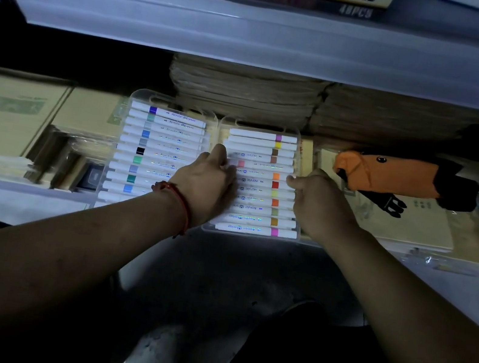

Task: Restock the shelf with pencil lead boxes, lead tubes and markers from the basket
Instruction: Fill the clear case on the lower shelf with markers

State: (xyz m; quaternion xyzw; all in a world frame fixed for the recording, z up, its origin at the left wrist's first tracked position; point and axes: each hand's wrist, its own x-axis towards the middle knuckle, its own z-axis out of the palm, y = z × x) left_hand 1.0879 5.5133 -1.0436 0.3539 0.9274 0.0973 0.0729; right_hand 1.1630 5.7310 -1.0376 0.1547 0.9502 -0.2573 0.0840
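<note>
Gripping right marker case (259,181) at frame centre, left hand (207,182) and right hand (312,204) clasping opposite sides, markers lying crosswise.

Two clear marker cases lie flat, side by side at the shelf's (37,197) front edge: left case (157,147), right case (259,181), white markers in rows.

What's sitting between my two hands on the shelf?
In the head view, the right-hand marker case, its white markers showing, lies between the left hand and the right hand.
</note>
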